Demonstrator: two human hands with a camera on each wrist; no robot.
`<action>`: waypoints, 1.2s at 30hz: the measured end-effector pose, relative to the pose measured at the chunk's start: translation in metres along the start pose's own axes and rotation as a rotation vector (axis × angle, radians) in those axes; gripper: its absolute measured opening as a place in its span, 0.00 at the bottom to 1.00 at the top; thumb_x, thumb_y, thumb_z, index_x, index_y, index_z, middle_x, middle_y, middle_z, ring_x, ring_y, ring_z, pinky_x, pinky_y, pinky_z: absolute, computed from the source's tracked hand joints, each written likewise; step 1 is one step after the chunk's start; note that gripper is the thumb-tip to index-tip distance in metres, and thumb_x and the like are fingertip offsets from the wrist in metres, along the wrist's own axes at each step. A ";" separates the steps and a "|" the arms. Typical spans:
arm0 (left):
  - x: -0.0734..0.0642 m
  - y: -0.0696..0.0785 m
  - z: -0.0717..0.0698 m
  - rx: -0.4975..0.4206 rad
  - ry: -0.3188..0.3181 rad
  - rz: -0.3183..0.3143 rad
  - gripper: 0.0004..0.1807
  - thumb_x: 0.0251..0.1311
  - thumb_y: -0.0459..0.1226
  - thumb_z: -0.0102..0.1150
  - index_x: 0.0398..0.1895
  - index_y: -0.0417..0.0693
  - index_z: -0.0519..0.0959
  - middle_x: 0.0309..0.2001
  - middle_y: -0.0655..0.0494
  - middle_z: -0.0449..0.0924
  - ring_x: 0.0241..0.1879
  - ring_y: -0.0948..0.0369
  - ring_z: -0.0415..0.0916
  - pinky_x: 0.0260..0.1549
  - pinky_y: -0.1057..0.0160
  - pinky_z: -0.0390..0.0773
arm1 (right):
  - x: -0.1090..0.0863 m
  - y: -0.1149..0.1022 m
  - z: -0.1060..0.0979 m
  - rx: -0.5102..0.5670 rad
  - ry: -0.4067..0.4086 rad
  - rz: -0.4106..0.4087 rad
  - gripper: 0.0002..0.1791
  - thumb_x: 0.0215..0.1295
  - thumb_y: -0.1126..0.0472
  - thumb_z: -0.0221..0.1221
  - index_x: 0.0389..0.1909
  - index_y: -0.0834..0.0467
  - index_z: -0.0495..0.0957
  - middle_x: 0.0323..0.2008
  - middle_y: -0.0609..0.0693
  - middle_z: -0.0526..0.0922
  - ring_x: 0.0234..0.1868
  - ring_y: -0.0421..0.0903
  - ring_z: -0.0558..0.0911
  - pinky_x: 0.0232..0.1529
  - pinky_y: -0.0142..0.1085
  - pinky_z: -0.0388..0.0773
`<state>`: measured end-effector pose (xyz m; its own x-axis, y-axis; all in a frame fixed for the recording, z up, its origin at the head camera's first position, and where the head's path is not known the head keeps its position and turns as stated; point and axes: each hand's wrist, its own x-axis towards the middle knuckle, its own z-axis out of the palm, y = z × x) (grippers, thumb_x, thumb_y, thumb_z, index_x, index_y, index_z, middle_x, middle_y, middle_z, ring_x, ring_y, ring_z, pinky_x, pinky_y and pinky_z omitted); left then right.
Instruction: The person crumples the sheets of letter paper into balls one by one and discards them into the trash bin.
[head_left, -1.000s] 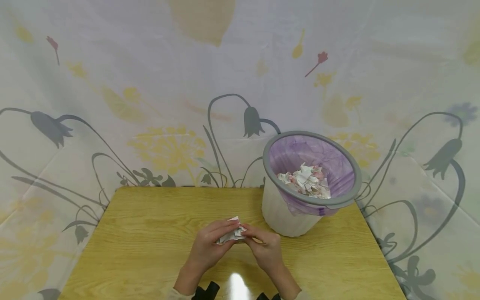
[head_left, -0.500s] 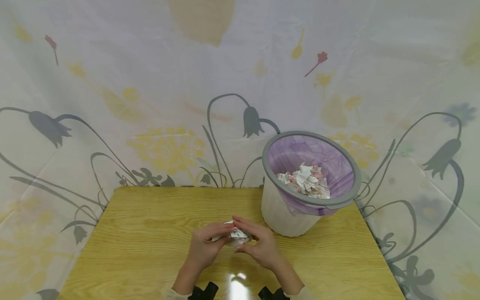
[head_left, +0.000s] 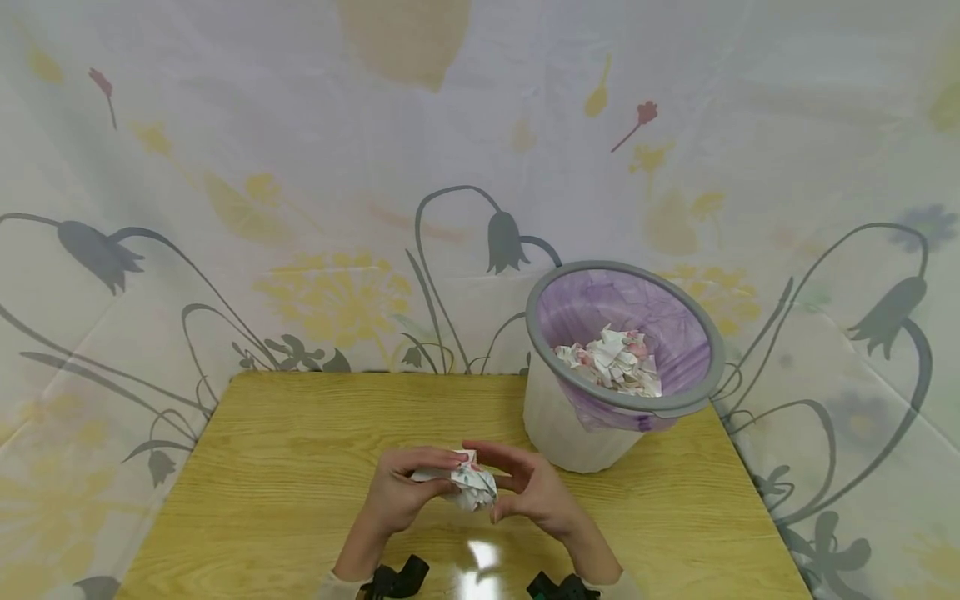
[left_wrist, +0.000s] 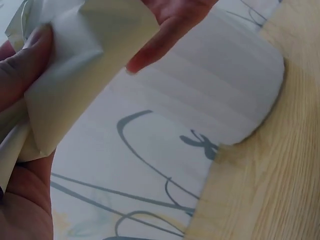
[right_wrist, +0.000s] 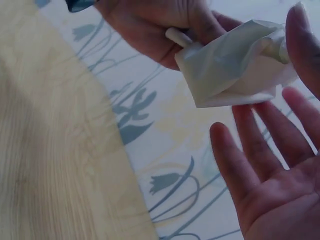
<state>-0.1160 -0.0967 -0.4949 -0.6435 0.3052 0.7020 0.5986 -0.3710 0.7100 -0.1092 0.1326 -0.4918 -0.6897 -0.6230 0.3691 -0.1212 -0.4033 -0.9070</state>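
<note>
A crumpled piece of white printed paper [head_left: 476,487] is pinched between the thumb and fingers of my left hand [head_left: 399,490], over the front middle of the table. My right hand [head_left: 542,493] is just to the right of it, thumb and fingers spread around that side of the paper. In the right wrist view, the right hand's fingers [right_wrist: 250,145] are extended beneath the crumpled paper [right_wrist: 225,65], the fingertips close to its lower edge. The left wrist view shows the left thumb [left_wrist: 30,65] pressing on the folded paper [left_wrist: 95,75].
A white waste bin [head_left: 570,437] with a grey rim stands at the table's back right. A purple bag [head_left: 577,304] lines it, and crumpled paper scraps [head_left: 618,358] lie inside. The wooden table [head_left: 300,450] ends at a flower-patterned cloth [head_left: 337,167].
Both hands were closed together around the paper. The right hand has loosened and drawn slightly right, while the left has shifted slightly left with the paper, which now shows more fully.
</note>
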 end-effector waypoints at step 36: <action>-0.005 -0.008 0.025 0.196 0.242 -0.021 0.24 0.47 0.13 0.65 0.51 0.26 0.80 0.49 0.32 0.81 0.53 0.53 0.81 0.47 0.60 0.81 | 0.007 0.007 0.030 -0.333 0.470 -0.042 0.20 0.51 0.75 0.70 0.45 0.80 0.79 0.45 0.72 0.81 0.45 0.48 0.86 0.39 0.41 0.84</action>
<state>-0.1056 -0.0734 -0.5024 -0.7375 0.0847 0.6700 0.6493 -0.1835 0.7380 -0.0933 0.1055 -0.4901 -0.9133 -0.2157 0.3456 -0.3210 -0.1413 -0.9365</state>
